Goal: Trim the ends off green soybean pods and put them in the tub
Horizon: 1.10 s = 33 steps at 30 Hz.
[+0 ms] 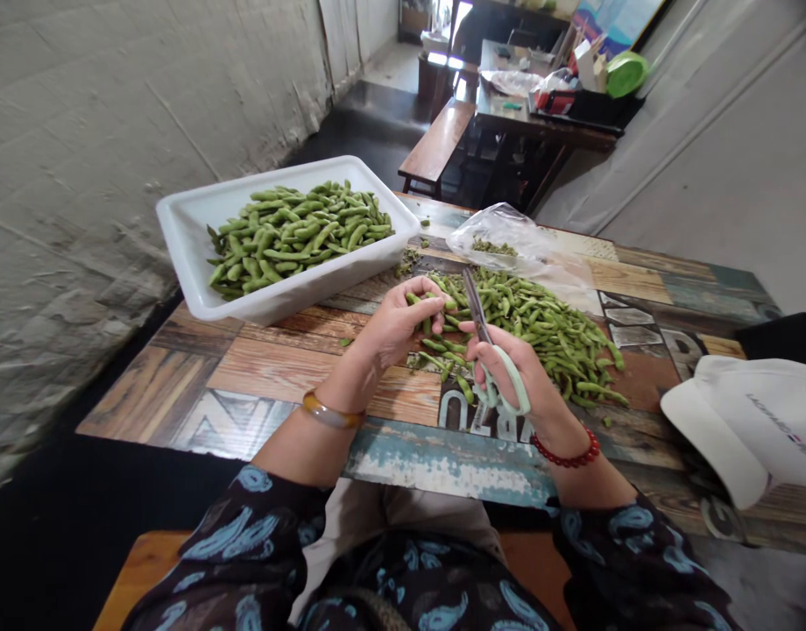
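My left hand point(403, 320) is closed around a few green edamame pods point(413, 300) over the near edge of a loose pod pile. Through the handle loops of a pair of scissors point(508, 381) go the fingers of my right hand point(518, 359). Their handles are pale green, and the dark blades point up and away, just right of my left fingers. Beneath and beyond both hands spreads the pile of edamame pods point(540, 324) on the table. A white plastic tub point(298, 285) at the left holds a big heap of pods.
A clear plastic bag point(527, 237) with small trimmings lies behind the pile. The patterned wooden table point(298, 364) carries a white cap point(758, 421) at the right. Scraps lie beside the tub. Farther back stand a bench point(439, 145) and a cluttered second table point(521, 118).
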Available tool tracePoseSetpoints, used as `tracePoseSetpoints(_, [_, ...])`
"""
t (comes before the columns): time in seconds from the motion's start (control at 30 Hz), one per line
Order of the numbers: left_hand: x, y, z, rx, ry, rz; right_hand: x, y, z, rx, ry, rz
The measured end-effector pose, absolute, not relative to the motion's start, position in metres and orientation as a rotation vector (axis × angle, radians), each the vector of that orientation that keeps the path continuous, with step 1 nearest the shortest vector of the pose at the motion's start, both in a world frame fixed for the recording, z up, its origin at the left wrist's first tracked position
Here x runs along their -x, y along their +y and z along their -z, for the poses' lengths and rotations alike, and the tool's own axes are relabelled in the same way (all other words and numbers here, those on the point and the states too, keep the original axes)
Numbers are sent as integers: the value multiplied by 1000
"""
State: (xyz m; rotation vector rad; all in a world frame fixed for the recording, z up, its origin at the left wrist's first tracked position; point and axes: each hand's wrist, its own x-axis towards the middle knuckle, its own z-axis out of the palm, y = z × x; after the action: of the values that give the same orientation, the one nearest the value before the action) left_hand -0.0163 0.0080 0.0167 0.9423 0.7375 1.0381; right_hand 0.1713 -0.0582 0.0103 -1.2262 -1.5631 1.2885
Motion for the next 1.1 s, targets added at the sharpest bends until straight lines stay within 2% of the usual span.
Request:
tracePoseSetpoints(0.23, [20, 15, -16, -816, 682, -1027, -173, -56, -11, 1204, -1412, -1268])
tracePoseSetpoints(0.43, [22, 15, -18, -1044, 880, -1190, -176, -53, -3, 1212, -1444, -1257])
tracePoseSetpoints(0.73, [78, 55, -89, -1874, 1535, -1381, -177, -50, 6, 1172, -1393, -1247])
tracePoseSetpoints(0.8, [102, 72, -103, -1993, 1701, -1343, -178, -49, 6, 1163, -1401, -1224])
tracePoseSetpoints(0.93, [136, 88, -118, -2162, 1837, -1013, -179, -48, 5, 1143, -1369, -1211])
tracePoseSetpoints(1.1, [111, 59, -113, -2087, 1629, -1101, -181, -45, -1, 1145, -1291, -1206])
